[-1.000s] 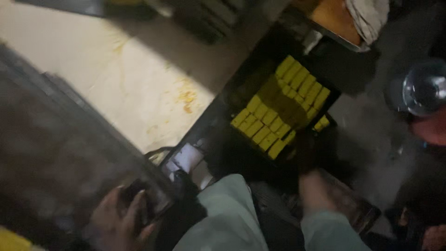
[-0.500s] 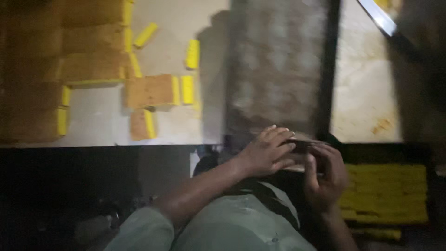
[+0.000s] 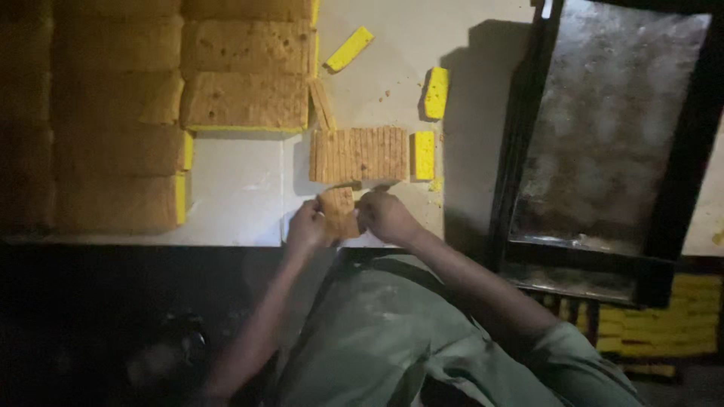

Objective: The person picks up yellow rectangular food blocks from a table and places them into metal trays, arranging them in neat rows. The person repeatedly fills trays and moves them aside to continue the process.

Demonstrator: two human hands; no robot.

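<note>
- Both hands share one grip: the left hand and the right hand pinch a small stack of cake slices between them at lower centre of the head view, over the pale desk.
- Just above it lies a sliced cake block, with a yellow piece just beside it on the right.
- Uncut brown cake slabs fill the upper left.
- At right, a dark metal tray leans.
</note>
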